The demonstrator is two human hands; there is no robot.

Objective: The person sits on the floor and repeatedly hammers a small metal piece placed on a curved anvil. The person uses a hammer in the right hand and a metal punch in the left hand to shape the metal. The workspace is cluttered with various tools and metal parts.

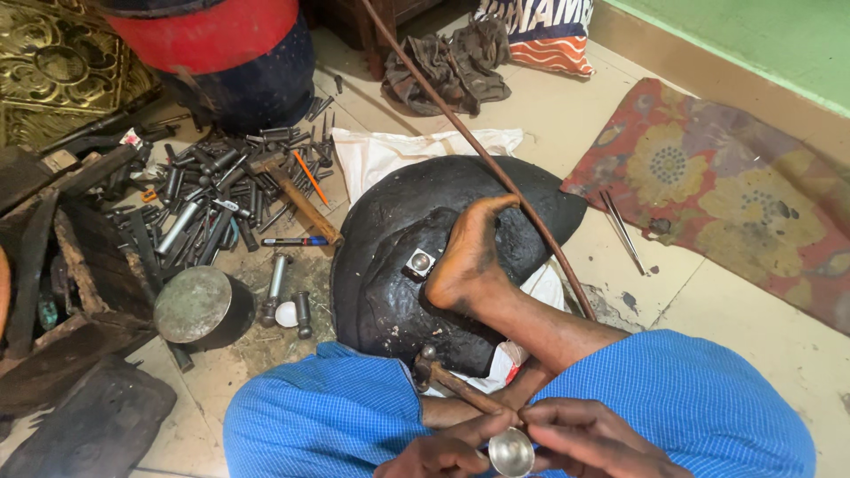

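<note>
At the bottom edge, my left hand (440,453) and my right hand (591,437) meet over my lap, and both pinch a small round silver metal cup (511,452) between their fingers. A hammer (443,376) lies just beyond the hands, its head toward the black mound and its wooden handle running under my fingers. My bare foot (469,257) rests on the black domed mound (390,230). A small square silver piece (420,262) sits on the mound beside the foot.
Several metal punches and chisels (221,190) lie scattered at the left by a round metal tin (193,305) and dark wooden blocks (80,265). A thin rusty rod (482,155) crosses the mound. A patterned mat (726,190) with tweezers (622,230) lies at right.
</note>
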